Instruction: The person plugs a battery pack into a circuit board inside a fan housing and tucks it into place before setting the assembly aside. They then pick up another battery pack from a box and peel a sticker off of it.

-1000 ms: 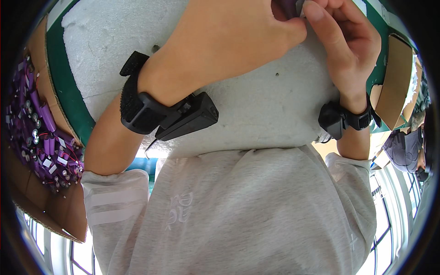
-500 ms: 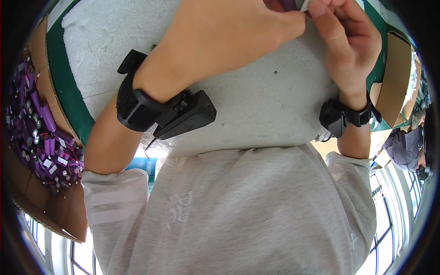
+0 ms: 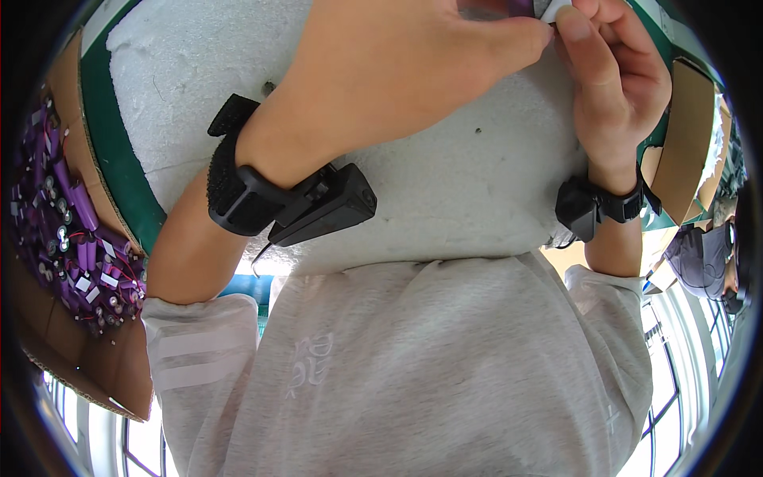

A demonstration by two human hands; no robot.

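Observation:
At the top edge of the head view my two hands meet over a white foam sheet (image 3: 469, 183). My left hand (image 3: 405, 67) is closed around a purple battery cell (image 3: 520, 7), most of it hidden by the fingers and cut off by the frame. A small white piece (image 3: 554, 11), like a label or tab, sticks out at the cell's end. My right hand (image 3: 616, 79) pinches that white piece between thumb and fingers, its other fingers curled. Both wrists wear black straps with small black devices.
On the left, a cardboard box (image 3: 99, 171) holds many purple battery cells (image 3: 83, 207) with red wires and white tags. Another open cardboard box (image 3: 685, 143) stands at the right. Green table surface (image 3: 119, 151) shows around the foam. Another person (image 3: 703, 254) is at the far right.
Both hands have shifted slightly to the right together with the cell. More of the white piece shows between the fingers now.

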